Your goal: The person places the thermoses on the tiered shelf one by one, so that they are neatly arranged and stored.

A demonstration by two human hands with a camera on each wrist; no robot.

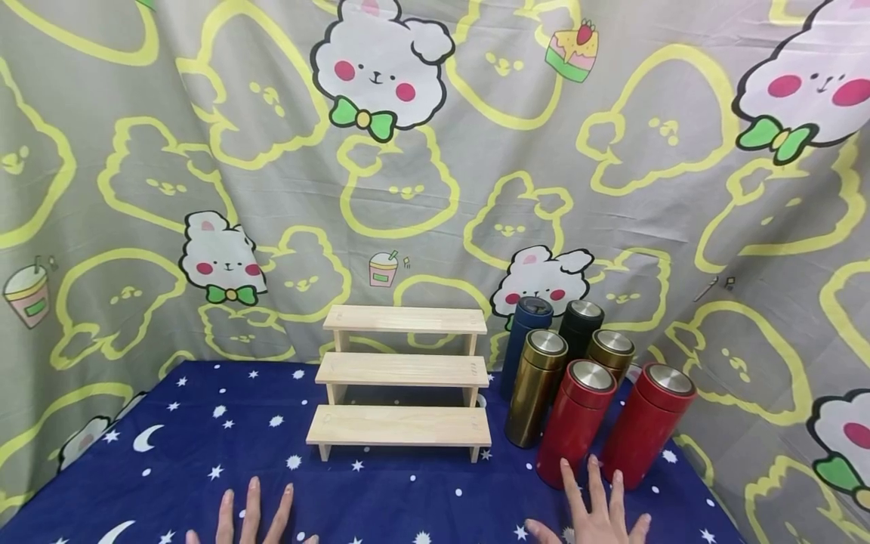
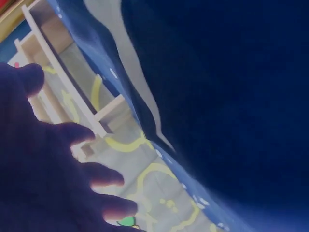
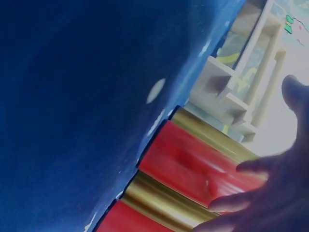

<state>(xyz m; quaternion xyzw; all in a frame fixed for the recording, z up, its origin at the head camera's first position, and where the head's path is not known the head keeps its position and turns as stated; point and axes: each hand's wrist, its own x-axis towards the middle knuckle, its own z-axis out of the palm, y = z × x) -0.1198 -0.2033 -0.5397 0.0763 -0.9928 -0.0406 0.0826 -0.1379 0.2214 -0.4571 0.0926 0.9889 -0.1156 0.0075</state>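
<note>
My left hand [image 1: 250,517] is at the bottom edge of the head view, fingers spread, holding nothing. Ahead of it stands a three-tier wooden step shelf [image 1: 401,427] with bare boards. My right hand [image 1: 601,525] also has its fingers spread and grips nothing; its fingertips overlap the lower part of a red thermos flask [image 1: 576,423] in the head view. A second red thermos flask [image 1: 649,427] stands just right of it. Behind them are two gold flasks [image 1: 537,397], a blue flask [image 1: 519,340] and a black flask [image 1: 580,329], all upright with lids on.
A dark blue cloth [image 1: 224,446] with white stars and moons covers the table. Grey fabric [image 1: 421,249] printed with cartoon rabbits hangs behind and at both sides. The flasks stand close together at the right of the shelf.
</note>
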